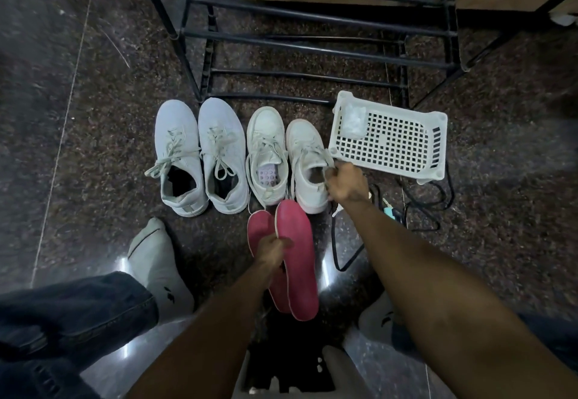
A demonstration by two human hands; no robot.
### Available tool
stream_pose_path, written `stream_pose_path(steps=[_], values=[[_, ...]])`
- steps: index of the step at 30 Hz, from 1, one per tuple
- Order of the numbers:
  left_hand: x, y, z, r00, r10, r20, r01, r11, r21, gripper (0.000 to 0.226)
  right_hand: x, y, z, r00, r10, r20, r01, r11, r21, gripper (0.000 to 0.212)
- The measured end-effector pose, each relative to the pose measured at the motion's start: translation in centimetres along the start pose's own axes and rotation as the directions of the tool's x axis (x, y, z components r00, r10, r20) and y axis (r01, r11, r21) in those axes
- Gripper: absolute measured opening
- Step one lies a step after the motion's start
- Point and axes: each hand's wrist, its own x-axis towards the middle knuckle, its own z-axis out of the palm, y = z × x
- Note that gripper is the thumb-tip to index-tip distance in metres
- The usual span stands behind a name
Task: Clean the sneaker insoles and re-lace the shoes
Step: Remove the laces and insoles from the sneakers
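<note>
Two pairs of white sneakers stand in a row on the dark floor. The left pair [200, 154] is laced. The right pair has a sneaker [267, 154] with a purple dotted lining showing inside and a far-right sneaker [305, 164]. My left hand [270, 250] grips two pink insoles [297, 261] held together, just in front of the right pair. My right hand [345, 182] is at the opening of the far-right sneaker, fingers curled round its lace or collar edge.
A white perforated plastic basket [391, 139] lies on the floor right of the shoes, with a clear wrapper in it. A black metal shoe rack [312, 38] stands behind. Black cables [416, 207] trail at the right. My socked feet [156, 261] rest in front.
</note>
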Motion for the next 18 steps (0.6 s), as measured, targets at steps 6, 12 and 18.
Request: stream_pose_path(steps=[6, 12, 18], values=[[0.6, -1.1, 1.3, 0.997, -0.055, 0.061, 0.052, 0.997, 0.055, 0.012, 0.4, 1.8, 1.1, 0.997, -0.073, 0.008, 0.070, 0.974, 0.216, 0.053], [0.5, -2.0, 1.9, 0.976, -0.142, 0.163, 0.140, 0.990, 0.026, 0.013, -3.5, 3.5, 3.2, 0.996, -0.002, -0.091, 0.020, 0.980, 0.197, 0.017], [1.3, -2.9, 1.2, 0.983, 0.130, 0.130, -0.159, 0.957, 0.244, 0.030, -8.8, 7.9, 7.4, 0.964, 0.143, 0.224, -0.156, 0.987, 0.041, 0.024]])
